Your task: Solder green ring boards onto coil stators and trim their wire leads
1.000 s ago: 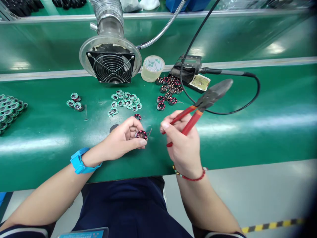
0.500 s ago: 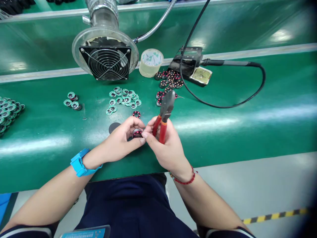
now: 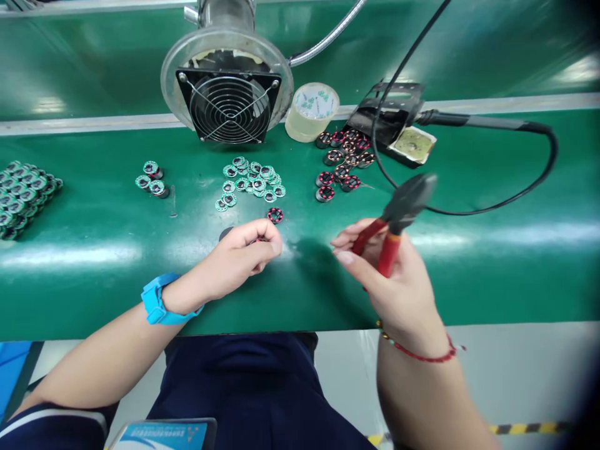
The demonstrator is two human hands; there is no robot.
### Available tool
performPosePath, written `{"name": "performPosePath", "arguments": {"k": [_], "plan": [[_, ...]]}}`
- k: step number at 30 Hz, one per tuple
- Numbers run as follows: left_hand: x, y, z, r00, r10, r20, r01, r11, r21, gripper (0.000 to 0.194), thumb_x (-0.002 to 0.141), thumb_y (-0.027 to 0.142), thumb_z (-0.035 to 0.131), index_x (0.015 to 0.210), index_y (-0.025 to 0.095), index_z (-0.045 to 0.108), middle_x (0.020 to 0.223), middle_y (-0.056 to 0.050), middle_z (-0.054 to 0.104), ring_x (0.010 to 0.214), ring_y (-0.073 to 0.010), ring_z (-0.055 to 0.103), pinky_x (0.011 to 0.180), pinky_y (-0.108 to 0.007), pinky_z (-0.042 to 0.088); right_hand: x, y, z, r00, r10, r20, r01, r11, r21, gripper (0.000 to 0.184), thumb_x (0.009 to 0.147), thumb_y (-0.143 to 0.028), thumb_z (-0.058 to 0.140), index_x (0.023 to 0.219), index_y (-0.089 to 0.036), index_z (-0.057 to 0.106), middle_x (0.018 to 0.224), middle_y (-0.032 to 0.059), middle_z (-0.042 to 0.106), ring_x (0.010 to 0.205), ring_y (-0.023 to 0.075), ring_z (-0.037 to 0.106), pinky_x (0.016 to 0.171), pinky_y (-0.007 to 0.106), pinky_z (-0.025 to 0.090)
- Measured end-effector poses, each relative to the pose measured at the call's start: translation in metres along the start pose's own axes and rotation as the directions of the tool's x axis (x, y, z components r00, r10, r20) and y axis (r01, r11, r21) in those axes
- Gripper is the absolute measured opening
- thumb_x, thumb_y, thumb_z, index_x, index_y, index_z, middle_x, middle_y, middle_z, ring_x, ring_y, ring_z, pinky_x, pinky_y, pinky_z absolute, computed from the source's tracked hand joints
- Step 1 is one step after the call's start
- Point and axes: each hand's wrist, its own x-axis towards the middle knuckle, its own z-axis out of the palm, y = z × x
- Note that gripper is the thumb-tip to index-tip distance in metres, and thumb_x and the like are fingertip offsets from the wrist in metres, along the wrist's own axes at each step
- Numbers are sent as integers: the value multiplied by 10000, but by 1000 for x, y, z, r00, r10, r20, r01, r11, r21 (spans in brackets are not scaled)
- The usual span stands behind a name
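My right hand (image 3: 398,275) has moved off to the right, its fingers curled round the red handles of a pair of cutting pliers (image 3: 396,219) whose dark jaws point up and away. My left hand (image 3: 246,253) is closed over a small wound coil (image 3: 257,240); only a sliver of it shows between the fingers. Just beyond that hand lies a loose black and pink coil (image 3: 275,215). A dark round disc (image 3: 225,233) peeks out behind the left knuckles. Small green ring-shaped circuit boards (image 3: 257,178) are scattered farther back.
Several wound coils (image 3: 344,156) lie beside a soldering iron stand (image 3: 389,112), its cable looping right. A tape roll (image 3: 312,112) and a fan (image 3: 229,109) on a duct stand at the back. Board-topped coils (image 3: 152,181) and a stacked pile (image 3: 23,197) are at left.
My hands have come apart: the right one moved right with the pliers, away from the left. The left hand's fingers closed further over the coil. The whole view has shifted slightly.
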Motion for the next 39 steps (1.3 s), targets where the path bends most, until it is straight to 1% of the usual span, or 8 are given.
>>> {"name": "performPosePath", "arguments": {"k": [4,7,9,15,20,27,33,39], "plan": [[-3,2,-1,1000,2,12,-2,1000,12,103,834,232,547,771,160,584,589,53,411,515,-61,323,478,-228,215,-5,7,-14,980,-150,129,187,917,-353,260,808,-211,675,1052,-269,608,967,30,655,849,179,645,773,346,551],[-3,3,-2,1000,13,10,-14,998,66,148,860,269,554,793,163,632,549,57,382,500,-68,295,477,-242,190,-5,9,-15,934,-253,252,342,835,-431,305,815,-166,657,1097,-272,609,985,48,684,894,202,658,799,367,561],[-3,3,-2,999,32,14,-33,995,95,175,874,279,551,791,163,652,549,55,397,498,-68,281,488,-250,196,-4,9,-13,913,-277,301,391,807,-442,338,827,-157,644,1141,-278,604,1011,57,701,921,215,667,812,390,567],[-3,2,-1,999,49,4,-49,992,114,184,869,249,559,779,166,696,589,44,498,510,-63,294,522,-256,223,-4,11,-12,899,-272,343,412,792,-450,389,829,-137,624,1190,-281,610,1059,62,708,951,219,676,825,396,576],[-3,3,-1,998,56,6,-56,992,109,179,862,251,574,787,160,709,720,15,625,533,-59,334,544,-258,245,-3,10,-13,894,-270,357,421,778,-466,415,815,-114,616,1196,-277,608,1050,64,708,939,216,679,815,392,580],[-2,5,0,999,49,5,-49,990,130,177,839,233,572,741,151,695,654,26,573,552,-69,362,582,-263,281,-3,7,-13,873,-318,369,473,735,-486,347,835,-125,598,1153,-262,619,994,66,716,885,200,688,764,357,584],[-2,6,0,999,42,18,-45,988,151,181,862,235,561,767,148,688,739,22,639,565,-58,383,611,-253,312,-3,9,-13,860,-350,372,503,704,-502,284,850,-123,581,1101,-245,635,919,50,725,782,173,688,685,307,578],[-4,9,-1,998,43,45,-51,979,200,190,881,203,543,799,147,705,779,31,649,536,-36,347,568,-244,286,-5,11,-13,880,-320,351,464,735,-494,349,816,-77,597,1131,-228,621,990,54,724,878,173,696,786,304,588]]}}
